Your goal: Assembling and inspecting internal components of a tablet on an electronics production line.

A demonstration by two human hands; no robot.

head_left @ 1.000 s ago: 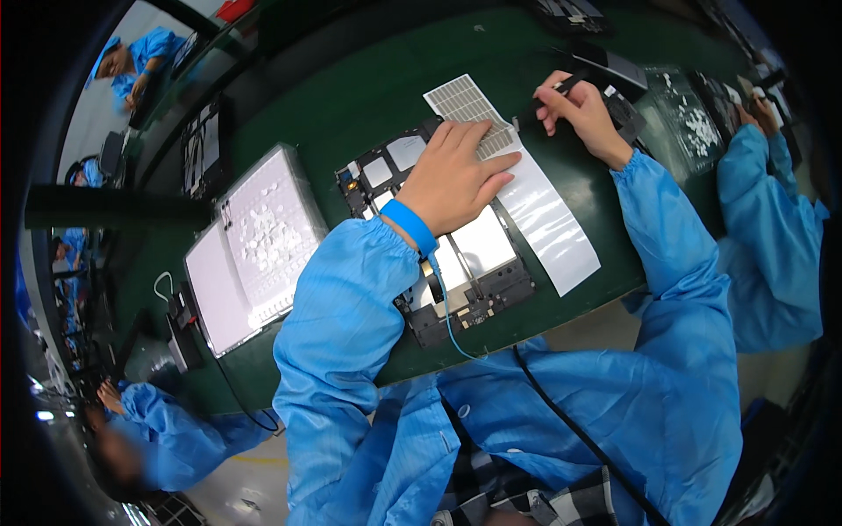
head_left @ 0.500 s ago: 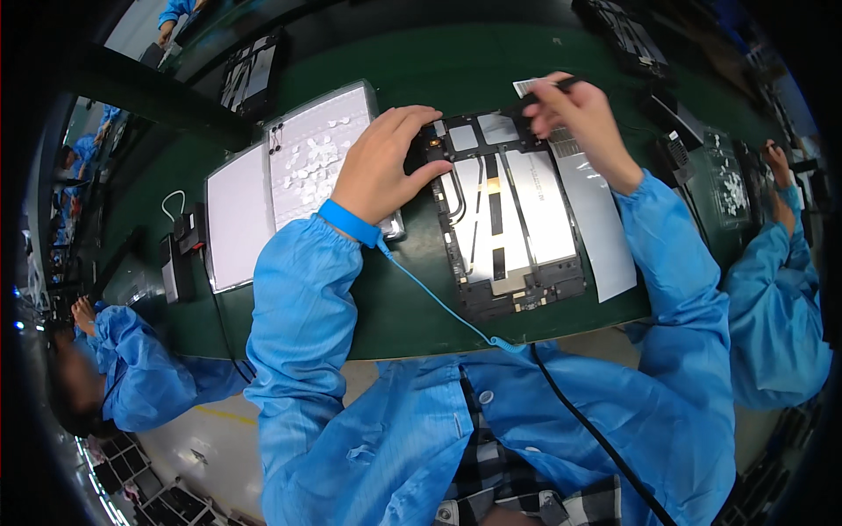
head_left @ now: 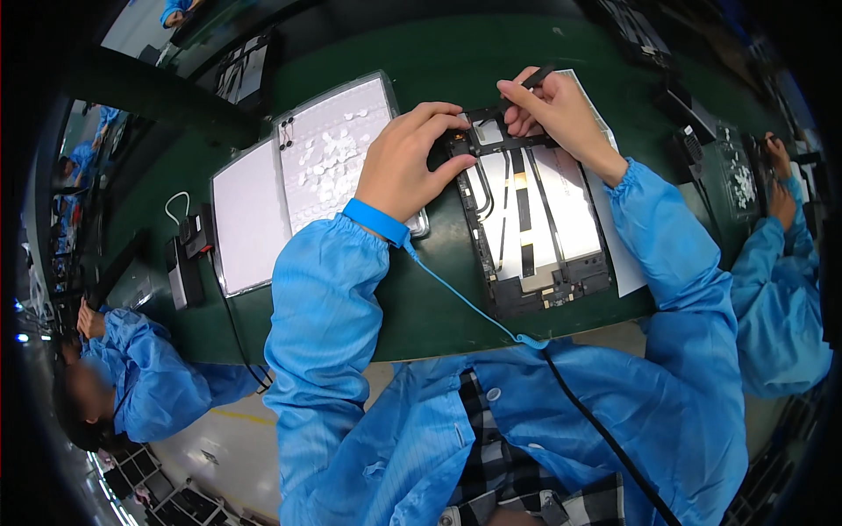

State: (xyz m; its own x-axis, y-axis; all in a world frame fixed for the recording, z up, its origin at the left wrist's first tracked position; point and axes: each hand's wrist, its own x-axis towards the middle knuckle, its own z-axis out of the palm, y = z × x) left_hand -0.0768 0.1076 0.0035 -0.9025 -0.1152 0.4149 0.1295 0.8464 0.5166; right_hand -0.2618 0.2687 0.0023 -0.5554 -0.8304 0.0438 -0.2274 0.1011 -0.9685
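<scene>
A tablet with its back off is seen on the green table, right of the middle and close to the near edge, with its silver plates and black strips laid bare. Its upper left corner is touched by the left hand — the thumb is set well apart from the fingers, a wide gap is left between them, and the tips are rested at the frame. A slim black tool is held in the right hand, pinched between thumb and fingers and tilted, above the tablet's top part. The tool's lower end is hidden by the fingers, so whether the tablet is touched by it cannot be told.

A white strip of sheet is laid along the tablet's right side and is partly covered by the right wrist. A blue band is worn on the left wrist, and from it a thin blue cord is led to a black cable at the table's edge. To the left of the left hand a two-part white tray is placed; small white pieces are scattered over its right half. Beyond the right arm, more white bits are gathered near a co-worker in a blue smock.
</scene>
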